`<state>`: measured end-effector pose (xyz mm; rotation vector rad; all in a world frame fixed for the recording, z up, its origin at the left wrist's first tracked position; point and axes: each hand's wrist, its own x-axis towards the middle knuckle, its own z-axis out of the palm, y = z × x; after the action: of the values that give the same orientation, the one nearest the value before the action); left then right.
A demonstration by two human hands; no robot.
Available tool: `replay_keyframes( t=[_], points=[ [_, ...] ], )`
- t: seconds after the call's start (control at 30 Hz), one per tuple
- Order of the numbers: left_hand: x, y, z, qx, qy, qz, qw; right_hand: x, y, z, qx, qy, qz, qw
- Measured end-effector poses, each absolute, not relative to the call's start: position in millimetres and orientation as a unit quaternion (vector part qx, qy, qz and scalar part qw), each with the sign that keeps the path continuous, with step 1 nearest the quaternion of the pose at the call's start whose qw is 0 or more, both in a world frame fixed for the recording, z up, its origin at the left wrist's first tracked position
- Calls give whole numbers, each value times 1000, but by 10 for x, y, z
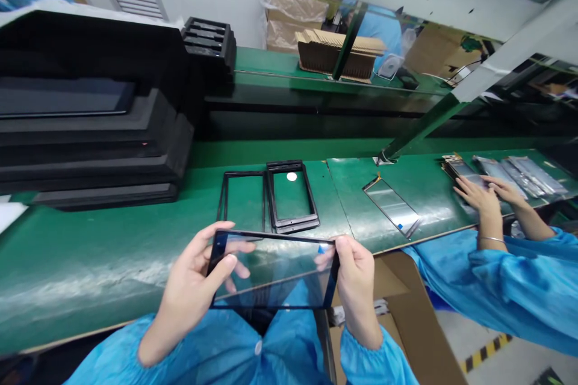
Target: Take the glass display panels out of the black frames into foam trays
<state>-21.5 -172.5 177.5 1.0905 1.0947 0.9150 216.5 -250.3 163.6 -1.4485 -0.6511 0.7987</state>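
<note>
I hold a clear glass panel with a dark border [275,267] flat in front of me, over the near edge of the green bench [90,252]. My left hand [194,280] grips its left end, thumb on top and fingers underneath. My right hand [354,280] pinches its right end beside a small blue tab. On the bench just beyond lie a thin black frame [242,198] and a small stack of black frames [291,195] with a white dot showing inside.
Black foam trays [90,138] are stacked at the left. Another glass panel [392,204] lies to the right. A co-worker in blue sleeves has both hands [485,192] on parts at the far right. A cardboard box [406,313] stands below the bench.
</note>
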Motion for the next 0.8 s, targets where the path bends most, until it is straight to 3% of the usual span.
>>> replay_keyframes(
  t=[0.17, 0.3, 0.37, 0.5, 0.8],
  points=[
    [-287, -1666, 1665, 538, 470, 397, 576, 2169, -2557, 1588, -601, -286, 389, 637],
    [-299, -1492, 1729, 755, 420, 371, 340, 2116, -2627, 1575, -631, -304, 365, 614],
    [-251, -1394, 1813, 839, 356, 308, 273, 2072, -2654, 1559, -637, -309, 357, 610],
    [-142, -1257, 1934, 884, 277, 211, 312, 2015, -2681, 1529, -637, -312, 357, 607],
    [-114, -1377, 1949, 858, 280, 217, 371, 2007, -2620, 1594, -615, -342, 395, 590]
  ],
)
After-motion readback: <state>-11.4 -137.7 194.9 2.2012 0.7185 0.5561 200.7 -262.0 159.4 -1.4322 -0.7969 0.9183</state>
